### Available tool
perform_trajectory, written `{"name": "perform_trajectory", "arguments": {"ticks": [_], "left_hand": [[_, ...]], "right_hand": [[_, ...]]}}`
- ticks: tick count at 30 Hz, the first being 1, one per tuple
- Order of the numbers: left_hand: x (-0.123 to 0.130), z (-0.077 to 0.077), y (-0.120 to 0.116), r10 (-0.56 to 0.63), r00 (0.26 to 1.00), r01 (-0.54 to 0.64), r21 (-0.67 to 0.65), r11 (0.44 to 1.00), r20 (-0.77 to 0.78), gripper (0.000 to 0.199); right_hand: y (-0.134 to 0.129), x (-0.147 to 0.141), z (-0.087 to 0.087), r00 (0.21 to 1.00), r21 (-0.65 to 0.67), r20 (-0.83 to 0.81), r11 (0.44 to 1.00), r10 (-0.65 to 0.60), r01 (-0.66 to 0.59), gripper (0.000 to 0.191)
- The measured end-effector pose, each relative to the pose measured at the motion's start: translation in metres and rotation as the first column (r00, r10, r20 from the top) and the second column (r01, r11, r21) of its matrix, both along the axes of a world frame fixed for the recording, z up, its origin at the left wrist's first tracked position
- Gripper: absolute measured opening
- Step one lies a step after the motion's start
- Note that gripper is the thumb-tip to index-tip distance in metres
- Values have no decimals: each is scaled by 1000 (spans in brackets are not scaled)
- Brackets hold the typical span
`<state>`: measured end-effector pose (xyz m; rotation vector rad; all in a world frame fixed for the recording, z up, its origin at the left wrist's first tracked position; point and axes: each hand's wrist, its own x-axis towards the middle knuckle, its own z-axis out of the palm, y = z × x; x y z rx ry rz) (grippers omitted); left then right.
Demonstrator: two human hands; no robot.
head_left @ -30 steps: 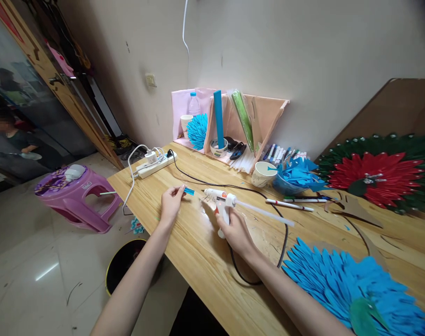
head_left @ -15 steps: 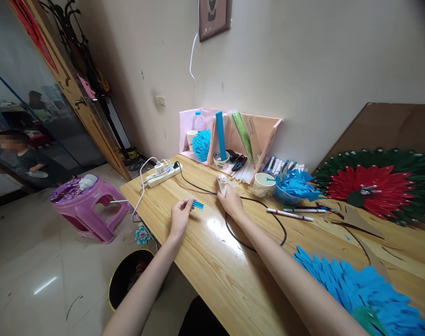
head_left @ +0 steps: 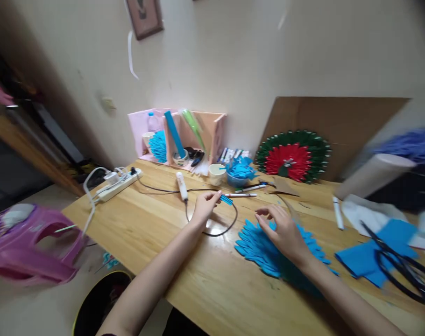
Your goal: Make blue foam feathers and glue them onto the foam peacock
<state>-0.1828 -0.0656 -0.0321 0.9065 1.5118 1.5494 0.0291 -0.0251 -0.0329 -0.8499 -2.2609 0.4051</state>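
Between the thumb and fingers of my left hand [head_left: 204, 207] is a small blue folded strip [head_left: 226, 199], held above the table's middle. My right hand [head_left: 280, 231] hovers over a large blue layered petal piece [head_left: 258, 249], fingers apart and nothing in them. A white glue gun [head_left: 181, 186] lies on the table left of my left hand, its black cord looping beneath that hand. Behind the hands stand a paper cup [head_left: 217, 174] and a bowl [head_left: 237, 180] heaped with blue pieces.
Black scissors [head_left: 405, 268] and blue sheets [head_left: 359, 256] lie at the right. A power strip [head_left: 119, 185] sits at the left edge. A pink shelf box [head_left: 212, 133] and a red-green flower piece [head_left: 293, 156] stand by the wall. A pink stool [head_left: 33, 252] is at left.
The view has swung right. My right hand has let go of the glue gun and moved right over the blue petals. My left hand has moved right with the blue strip.
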Motion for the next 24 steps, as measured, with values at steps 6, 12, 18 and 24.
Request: {"name": "perform_trajectory", "arguments": {"ticks": [6,12,18,24], "left_hand": [[70,-7,27,-136,991,135,-78,988,-10,35],[86,-21,21,-163,985,160,-43,986,-66,35],[86,-19,15,-167,984,163,-64,985,-66,32],[89,-12,10,-149,987,144,-82,986,-66,29]], "right_hand": [[-8,47,-14,981,43,-96,983,-172,176,11],[-14,46,-21,987,89,-46,984,-151,154,17],[-16,37,-21,991,77,-17,988,-134,135,16],[-15,36,-24,988,65,-9,986,-151,151,14]]}}
